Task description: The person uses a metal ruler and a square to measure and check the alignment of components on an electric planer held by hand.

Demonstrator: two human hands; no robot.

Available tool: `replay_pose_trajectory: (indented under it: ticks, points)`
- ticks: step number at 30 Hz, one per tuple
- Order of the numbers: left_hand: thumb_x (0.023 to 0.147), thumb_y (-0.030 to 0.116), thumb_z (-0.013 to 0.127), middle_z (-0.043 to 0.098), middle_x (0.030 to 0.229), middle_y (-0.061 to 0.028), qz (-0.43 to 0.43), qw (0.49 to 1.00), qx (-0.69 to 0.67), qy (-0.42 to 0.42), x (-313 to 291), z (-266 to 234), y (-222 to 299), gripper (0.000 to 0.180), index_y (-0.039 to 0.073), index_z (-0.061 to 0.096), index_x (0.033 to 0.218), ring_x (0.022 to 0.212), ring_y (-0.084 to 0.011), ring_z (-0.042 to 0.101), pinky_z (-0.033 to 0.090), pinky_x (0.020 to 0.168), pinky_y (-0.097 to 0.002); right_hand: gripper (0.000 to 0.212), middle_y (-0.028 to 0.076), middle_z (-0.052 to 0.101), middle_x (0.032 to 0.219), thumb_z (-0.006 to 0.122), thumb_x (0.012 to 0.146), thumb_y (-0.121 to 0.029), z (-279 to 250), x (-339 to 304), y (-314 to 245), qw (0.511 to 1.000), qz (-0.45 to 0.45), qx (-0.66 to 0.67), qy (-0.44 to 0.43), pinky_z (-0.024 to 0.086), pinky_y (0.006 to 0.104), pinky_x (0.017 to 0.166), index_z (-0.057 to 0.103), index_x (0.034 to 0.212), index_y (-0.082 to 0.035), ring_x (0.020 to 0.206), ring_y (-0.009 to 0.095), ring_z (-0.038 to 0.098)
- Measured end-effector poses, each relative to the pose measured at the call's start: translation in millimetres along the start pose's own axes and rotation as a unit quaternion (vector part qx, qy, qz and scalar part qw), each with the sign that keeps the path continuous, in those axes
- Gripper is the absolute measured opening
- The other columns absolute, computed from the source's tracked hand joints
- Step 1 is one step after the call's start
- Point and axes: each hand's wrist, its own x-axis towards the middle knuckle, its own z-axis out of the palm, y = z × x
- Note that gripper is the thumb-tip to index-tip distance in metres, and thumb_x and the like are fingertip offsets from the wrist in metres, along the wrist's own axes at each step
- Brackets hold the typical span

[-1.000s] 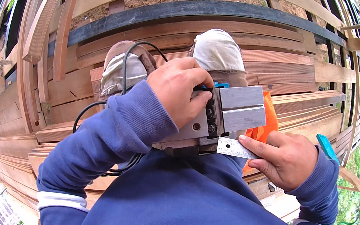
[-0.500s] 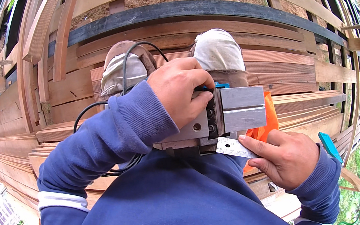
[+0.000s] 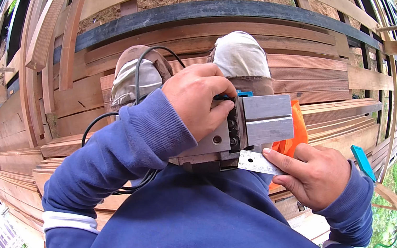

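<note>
An electric hand planer point(image 3: 266, 119), its grey metal sole plates facing up, lies across my lap. My left hand point(image 3: 197, 100) is closed on its left part, the thumb beside the cutter opening and the fingers curled over the far side, where bits of blue show. In my right hand point(image 3: 318, 174) a short steel ruler point(image 3: 249, 164) is pinched between the thumb and forefinger. Its left end lies flat by the near edge of the planer, close to the cutter opening; whether it touches is hard to see. A black cable point(image 3: 139, 68) loops past my left wrist.
Beyond my covered knees point(image 3: 242, 55) lie stacked reddish-brown boards point(image 3: 302, 76) and a dark beam point(image 3: 219, 6). Long timbers point(image 3: 54, 8) rise at the left. Orange material point(image 3: 297, 128) sits behind the planer. A teal strip-shaped object point(image 3: 363, 162) lies beyond my right wrist.
Almost nothing differs. The steel ruler has tilted very slightly in my right hand; my left hand and the planer hold their place.
</note>
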Motion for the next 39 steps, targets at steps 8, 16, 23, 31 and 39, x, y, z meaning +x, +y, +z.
replay_pose_trajectory:
  ticks: [8,16,23,31,39]
  points:
    - [0.086,0.013,0.074,0.069,0.103,-0.0131,-0.01,1.0,-0.005,-0.007,0,0,0,0.019,0.003,0.077,0.102,0.098,-0.0308,0.069,0.055,0.089,-0.0389,0.041,0.007,0.058,0.076,0.067,0.098,-0.039,-1,-1,0,1.0,0.0,-0.01,-0.004,0.051,0.0395,0.056,0.068,0.132,-0.016,0.063,0.025,0.064]
    - [0.086,0.014,0.074,0.069,0.102,-0.0133,-0.011,1.0,-0.001,-0.007,0,-1,2,0.019,0.003,0.077,0.102,0.098,-0.0309,0.069,0.055,0.089,-0.0395,0.041,0.009,0.061,0.08,0.067,0.098,-0.039,-4,1,0,1.0,-0.005,-0.02,-0.01,0.053,0.0396,0.058,0.068,0.131,-0.016,0.066,0.027,0.066]
    - [0.086,0.013,0.073,0.069,0.101,-0.0124,-0.008,1.0,-0.007,-0.007,0,0,0,0.019,0.003,0.077,0.102,0.099,-0.0304,0.069,0.055,0.09,-0.0394,0.042,0.008,0.057,0.076,0.068,0.096,-0.039,1,-1,0,1.0,-0.004,-0.014,0.005,0.051,0.0399,0.055,0.068,0.132,-0.017,0.062,0.026,0.063]
    - [0.085,0.013,0.074,0.07,0.103,-0.0122,-0.002,1.0,0.009,-0.003,0,1,1,0.02,0.004,0.078,0.103,0.099,-0.03,0.069,0.056,0.089,-0.0385,0.043,0.007,0.054,0.073,0.069,0.096,-0.039,7,-5,-1,1.0,0.005,-0.008,0.021,0.049,0.04,0.054,0.068,0.133,-0.017,0.06,0.026,0.06]
    - [0.084,0.013,0.075,0.071,0.101,-0.0115,-0.006,1.0,0.003,-0.005,-1,1,1,0.021,0.005,0.078,0.103,0.098,-0.0297,0.07,0.056,0.088,-0.0388,0.044,0.006,0.053,0.073,0.07,0.095,-0.039,14,-8,-1,0.999,0.01,0.006,0.035,0.049,0.0392,0.054,0.069,0.133,-0.017,0.06,0.024,0.06]
